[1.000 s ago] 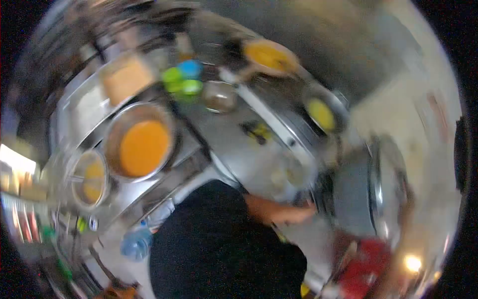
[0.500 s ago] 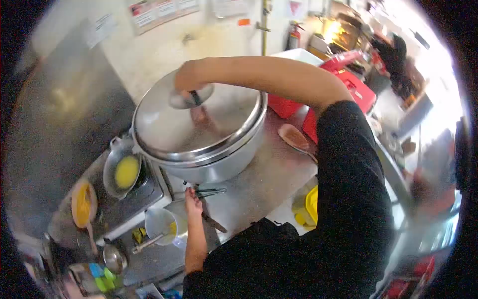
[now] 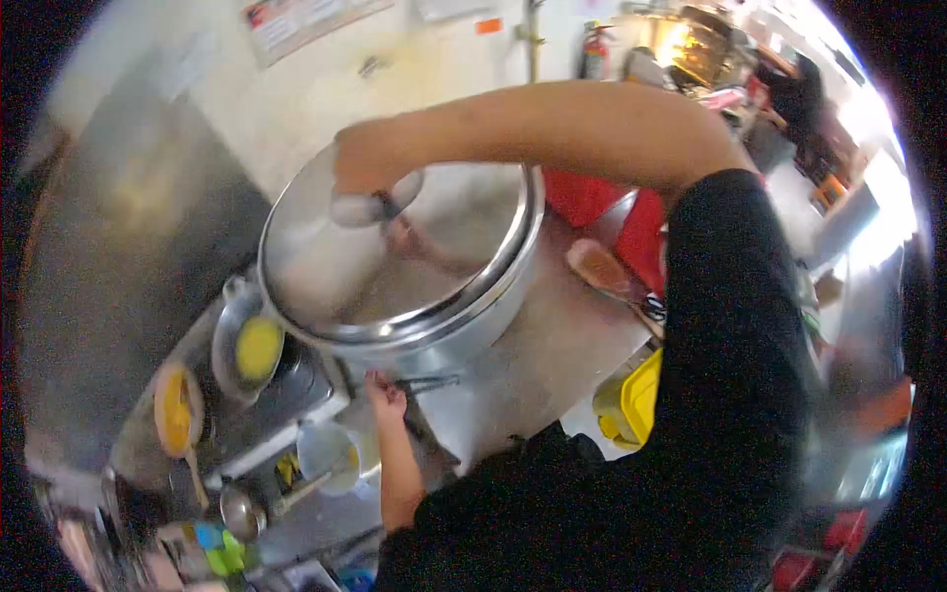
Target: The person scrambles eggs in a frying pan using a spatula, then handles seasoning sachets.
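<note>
A big round metal pot stands on the counter, covered by a shiny metal lid. My right hand reaches across the top and is closed around the lid's dark handle, whose grip is partly hidden by the fingers. Low at the pot's near side is my left hand, its fingers curled close to the base. What it touches there, if anything, is too blurred to make out. Dark-handled tongs or a similar thin tool lie beside that hand.
Left of the pot, a metal pan holds something yellow. Nearby are a ladle with orange contents, a translucent jug and a small metal bowl. A wooden paddle, red containers and a yellow tub sit right.
The view has shifted a little, and my right forearm now looks larger and nearer. My right hand stays on the lid handle; my left hand remains low by the pot.
</note>
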### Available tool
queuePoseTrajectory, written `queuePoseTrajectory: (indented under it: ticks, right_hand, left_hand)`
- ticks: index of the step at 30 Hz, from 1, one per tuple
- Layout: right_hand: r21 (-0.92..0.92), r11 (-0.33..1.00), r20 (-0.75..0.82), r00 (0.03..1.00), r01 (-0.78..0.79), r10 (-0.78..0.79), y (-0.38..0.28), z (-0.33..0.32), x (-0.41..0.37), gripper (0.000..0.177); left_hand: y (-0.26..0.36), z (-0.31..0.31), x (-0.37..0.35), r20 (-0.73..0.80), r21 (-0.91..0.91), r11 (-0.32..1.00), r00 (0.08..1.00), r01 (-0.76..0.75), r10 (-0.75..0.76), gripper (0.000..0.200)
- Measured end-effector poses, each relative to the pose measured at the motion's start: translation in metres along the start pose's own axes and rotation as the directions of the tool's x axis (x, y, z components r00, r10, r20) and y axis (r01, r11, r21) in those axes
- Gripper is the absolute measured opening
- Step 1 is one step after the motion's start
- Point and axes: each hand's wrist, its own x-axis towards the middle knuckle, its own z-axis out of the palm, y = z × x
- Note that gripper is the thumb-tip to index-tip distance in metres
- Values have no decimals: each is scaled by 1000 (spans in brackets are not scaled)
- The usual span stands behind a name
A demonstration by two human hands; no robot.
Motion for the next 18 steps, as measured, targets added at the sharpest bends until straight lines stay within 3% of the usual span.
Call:
queuePoseTrajectory:
  ticks: [2,3,4,5,6,8,12,15,17,18]
  right_hand:
    - [6,1000,-114,993,-5,5,1,18,6,10]
    - [-40,999,-82,996,30,-34,3,17,4,11]
    - [-103,993,-44,997,61,-66,6,9,-1,12]
    - [-78,997,13,1000,22,-21,5,0,-1,10]
    - [-56,998,77,997,-20,24,1,-6,-2,8]
    - [-240,970,69,998,31,-15,0,10,-3,6]
    - [-258,951,-45,982,168,-185,1,25,-4,9]
    - [-209,953,-107,964,218,-244,12,28,0,8]
    - [151,988,93,994,35,-49,19,23,-1,9]
    - [146,988,92,994,49,-63,20,20,-1,9]
  left_hand:
    - [-5,-5,14,-206,-25,995,974,-97,90,16]
    - [-2,-35,30,40,57,995,996,-88,85,15]
    - [-8,-44,46,-69,74,987,986,-143,149,21]
    - [2,-7,1,-135,190,976,982,-108,135,24]
    - [-3,-10,5,-172,160,979,974,-123,150,24]
    - [-16,-26,18,-55,404,763,819,-505,571,24]
    - [-5,7,-21,-45,574,645,767,-505,640,24]
    - [-4,9,-14,19,508,600,704,-619,710,27]
    - [-3,-2,-2,139,537,479,633,-694,762,31]
    - [-3,-4,-1,127,532,483,630,-695,767,31]
